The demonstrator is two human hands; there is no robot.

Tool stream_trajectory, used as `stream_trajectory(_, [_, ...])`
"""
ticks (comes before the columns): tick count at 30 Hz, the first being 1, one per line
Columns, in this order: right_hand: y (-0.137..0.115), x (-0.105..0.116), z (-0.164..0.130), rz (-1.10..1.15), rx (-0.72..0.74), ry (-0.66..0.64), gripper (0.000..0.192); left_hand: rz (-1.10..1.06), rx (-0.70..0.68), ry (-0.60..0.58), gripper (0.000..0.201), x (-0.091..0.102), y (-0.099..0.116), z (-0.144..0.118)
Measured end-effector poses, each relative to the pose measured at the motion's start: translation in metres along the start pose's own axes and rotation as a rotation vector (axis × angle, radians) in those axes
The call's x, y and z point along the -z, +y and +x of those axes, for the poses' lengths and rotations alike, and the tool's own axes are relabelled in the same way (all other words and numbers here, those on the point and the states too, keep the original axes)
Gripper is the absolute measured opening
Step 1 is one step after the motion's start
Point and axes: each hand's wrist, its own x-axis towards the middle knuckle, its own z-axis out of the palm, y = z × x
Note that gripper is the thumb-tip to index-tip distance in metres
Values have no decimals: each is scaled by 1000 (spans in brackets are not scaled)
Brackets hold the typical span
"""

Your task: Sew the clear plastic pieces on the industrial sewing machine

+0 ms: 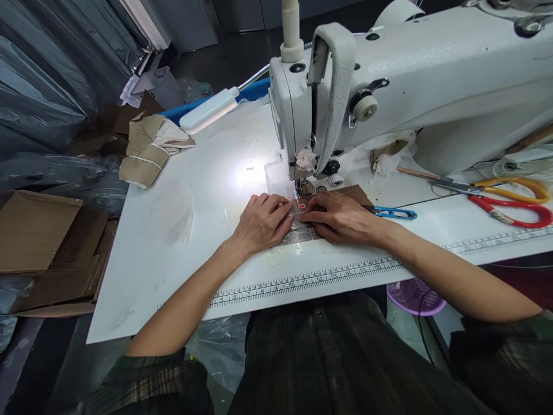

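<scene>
Under the needle area of a white sewing machine [298, 115], a small brownish piece with a red mark [301, 206] lies on the machine bed, just in front of the presser foot [299, 185]. My left hand [262, 226] is at the piece's left edge, thumb and fingers drawn together on it. From the right, my right hand [341, 218] pinches the piece, its fingertips close to the left ones. What kind of material it is, I cannot make out. A brown flat piece [356, 194] shows behind my right hand. Blue thread snips [394, 212] lie beside my right wrist.
Red-and-yellow-handled scissors [510, 202] lie at the right. A printed ruler strip [298, 282] runs along the front of the white table [142, 276]. A tied fabric bundle [149, 151] sits at the left back, near a lamp [209, 110]. Cardboard boxes [38, 230] stand left.
</scene>
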Motion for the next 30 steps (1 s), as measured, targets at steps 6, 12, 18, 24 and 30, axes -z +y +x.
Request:
stream_trajectory(6, [0, -1, 0, -13, 1, 7, 30, 60, -33, -47, 28, 0, -1, 1])
stream_trajectory(12, [-4, 2, 0, -60, -13, -25, 31, 116, -40, -81, 31, 2, 3, 2])
stream_trajectory(18, [-10, 1, 8, -189, -117, -59, 30, 130, -118, -134, 29, -3, -19, 23])
stream_trajectory(24, [-17, 2, 11, -280, -167, -104, 33, 23, -66, -103, 28, -7, -30, 30])
stream_trajectory(30, [-20, 2, 8, -299, -181, -127, 34, 47, -90, -79, 26, -8, -26, 23])
